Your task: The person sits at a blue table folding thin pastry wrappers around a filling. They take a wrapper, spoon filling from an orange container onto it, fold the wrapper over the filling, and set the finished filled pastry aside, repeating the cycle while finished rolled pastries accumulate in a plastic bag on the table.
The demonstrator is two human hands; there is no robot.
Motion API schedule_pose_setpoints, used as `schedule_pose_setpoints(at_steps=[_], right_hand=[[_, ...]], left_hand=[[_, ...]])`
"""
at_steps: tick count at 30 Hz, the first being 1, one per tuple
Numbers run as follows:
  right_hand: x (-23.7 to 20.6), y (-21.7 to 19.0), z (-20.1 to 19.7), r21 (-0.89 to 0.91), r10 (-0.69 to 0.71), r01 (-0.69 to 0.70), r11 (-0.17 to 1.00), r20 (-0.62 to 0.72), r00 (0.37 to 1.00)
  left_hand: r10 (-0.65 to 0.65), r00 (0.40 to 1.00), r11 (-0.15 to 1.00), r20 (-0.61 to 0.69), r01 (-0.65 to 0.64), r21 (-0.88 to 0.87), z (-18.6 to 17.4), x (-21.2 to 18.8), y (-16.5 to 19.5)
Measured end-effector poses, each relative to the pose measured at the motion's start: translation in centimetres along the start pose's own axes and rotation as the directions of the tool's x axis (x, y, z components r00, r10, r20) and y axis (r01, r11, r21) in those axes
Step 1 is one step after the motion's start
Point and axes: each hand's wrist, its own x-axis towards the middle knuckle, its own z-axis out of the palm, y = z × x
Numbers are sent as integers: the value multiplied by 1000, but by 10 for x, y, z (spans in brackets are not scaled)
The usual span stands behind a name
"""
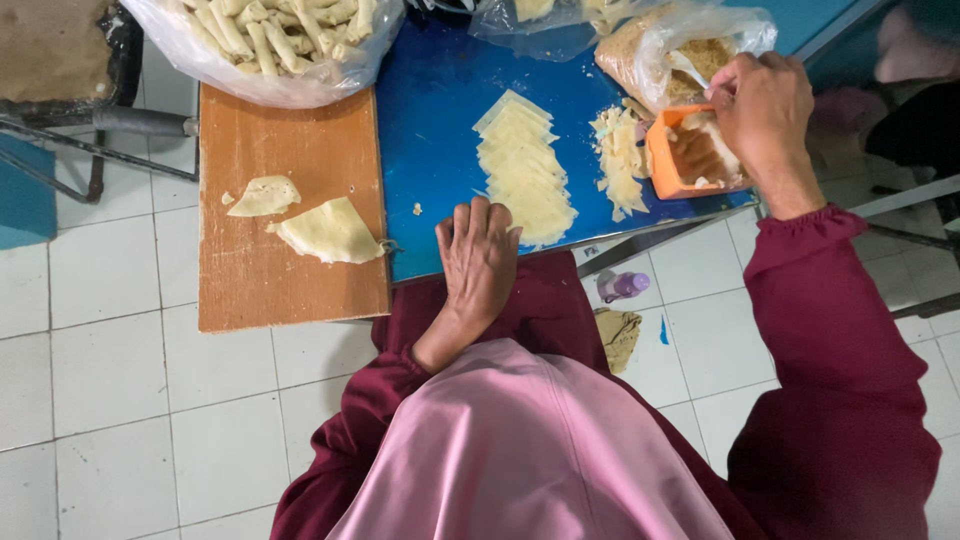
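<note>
My left hand rests palm down at the near edge of the blue table, fingertips touching a fanned row of pale yellow pastry sheets. My right hand reaches over an orange plastic tub holding filling, with its fingers closed on a small utensil that is mostly hidden. Beside the tub lies a heap of pale shreds. Two folded pastry pieces lie on a wooden board at the left.
A clear bag of rolled pastries sits at the top left. A bag of brown crumbs stands behind the tub. White floor tiles, a small purple-capped bottle and a metal chair frame lie below and left.
</note>
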Motion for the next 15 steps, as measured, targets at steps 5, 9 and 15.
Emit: schedule_pose_setpoints(at_steps=[5,9,15], right_hand=[[1,8,7,49,39,-41,998,38,999],[6,10,7,61,-6,2,998,65,998],[5,19,6,65,-12,10,998,33,999]], left_hand=[[39,999,999,-12,-39,18,3,3,2],[64,997,996,-32,-62,61,4,1,0],[-14,1000,998,-21,16,54,4,-1,-3]])
